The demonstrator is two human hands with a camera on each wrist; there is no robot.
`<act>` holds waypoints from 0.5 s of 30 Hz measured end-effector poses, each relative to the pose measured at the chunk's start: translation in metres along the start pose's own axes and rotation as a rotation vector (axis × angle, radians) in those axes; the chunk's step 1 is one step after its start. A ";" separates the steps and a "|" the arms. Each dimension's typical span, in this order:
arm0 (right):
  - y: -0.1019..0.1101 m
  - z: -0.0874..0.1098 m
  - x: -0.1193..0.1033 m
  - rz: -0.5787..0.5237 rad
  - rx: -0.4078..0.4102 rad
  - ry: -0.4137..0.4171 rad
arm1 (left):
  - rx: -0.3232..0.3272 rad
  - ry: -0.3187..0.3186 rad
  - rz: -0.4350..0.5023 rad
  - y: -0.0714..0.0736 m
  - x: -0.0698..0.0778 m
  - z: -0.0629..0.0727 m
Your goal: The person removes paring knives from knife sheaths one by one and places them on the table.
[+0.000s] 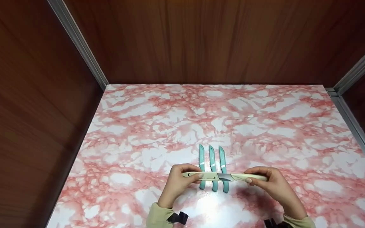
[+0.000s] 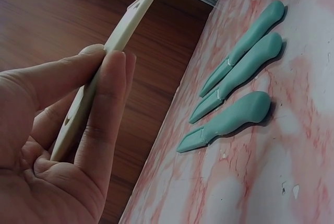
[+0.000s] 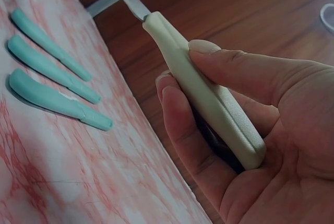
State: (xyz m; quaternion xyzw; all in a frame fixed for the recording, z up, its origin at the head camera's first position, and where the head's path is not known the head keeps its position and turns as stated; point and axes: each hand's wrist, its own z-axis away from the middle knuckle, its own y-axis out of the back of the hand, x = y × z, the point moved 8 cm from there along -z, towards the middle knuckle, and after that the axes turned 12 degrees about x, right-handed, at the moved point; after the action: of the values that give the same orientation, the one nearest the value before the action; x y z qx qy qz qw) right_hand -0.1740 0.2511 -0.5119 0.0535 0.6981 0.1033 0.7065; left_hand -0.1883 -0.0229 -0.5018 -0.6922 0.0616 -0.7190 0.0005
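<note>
Above the table my two hands hold a cream paring knife that is partly out of its sheath. My left hand (image 1: 178, 181) pinches the cream sheath (image 2: 125, 28) between thumb and fingers. The knife's handle (image 3: 195, 85) is gripped by my right hand (image 1: 272, 180). Between the two, a short stretch of bare steel blade (image 1: 224, 177) shows; its tip is hidden inside the sheath. Behind and below lie three teal sheathed knives, the left one (image 1: 201, 156), the middle one (image 1: 212, 156) and the right one (image 1: 222, 157), side by side with handles toward me.
The table (image 1: 169, 126) has a red-and-white marbled top. Dark wood panels (image 1: 195, 41) stand behind it and at both sides, with metal corner strips (image 1: 81, 47). Black straps (image 1: 178, 218) sit at both wrists, over light sleeves.
</note>
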 end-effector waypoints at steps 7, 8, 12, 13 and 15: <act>0.000 0.000 -0.001 0.020 0.006 0.000 | -0.003 0.002 -0.004 0.000 0.000 0.000; 0.000 0.000 -0.001 0.021 0.004 0.001 | -0.004 0.004 -0.005 0.000 0.000 0.000; 0.000 0.000 0.000 0.019 -0.004 -0.002 | -0.005 0.013 -0.005 0.000 0.000 0.001; 0.000 0.000 0.000 0.021 -0.005 -0.004 | -0.005 0.015 -0.007 0.000 0.000 0.001; 0.001 0.000 0.001 0.025 -0.007 -0.010 | -0.003 0.018 -0.010 0.001 0.001 0.001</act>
State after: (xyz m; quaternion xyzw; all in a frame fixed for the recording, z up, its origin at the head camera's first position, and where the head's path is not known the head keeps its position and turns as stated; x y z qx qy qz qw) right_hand -0.1739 0.2520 -0.5124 0.0599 0.6936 0.1143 0.7087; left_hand -0.1875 -0.0239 -0.5013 -0.6859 0.0593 -0.7253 -0.0046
